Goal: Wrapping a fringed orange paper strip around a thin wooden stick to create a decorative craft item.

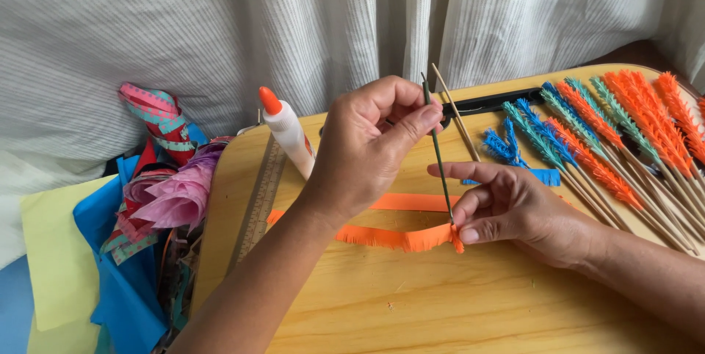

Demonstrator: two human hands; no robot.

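Observation:
My left hand (pixel 363 148) pinches the upper part of a thin dark green stick (pixel 439 156) between thumb and fingers, holding it almost upright. My right hand (pixel 514 207) pinches the stick's lower end together with the end of a fringed orange paper strip (pixel 396 237), which trails left across the wooden table (pixel 411 302). A second plain orange strip (pixel 407 202) lies just behind, partly hidden by my left hand.
A white glue bottle (pixel 288 134) with an orange cap stands at the back left. Several finished sticks wrapped in orange, teal and blue fringe (pixel 617 141) lie at the right. A bare wooden skewer (pixel 455 113) and a ruler (pixel 257 207) rest on the table. Coloured papers (pixel 154 200) pile at the left.

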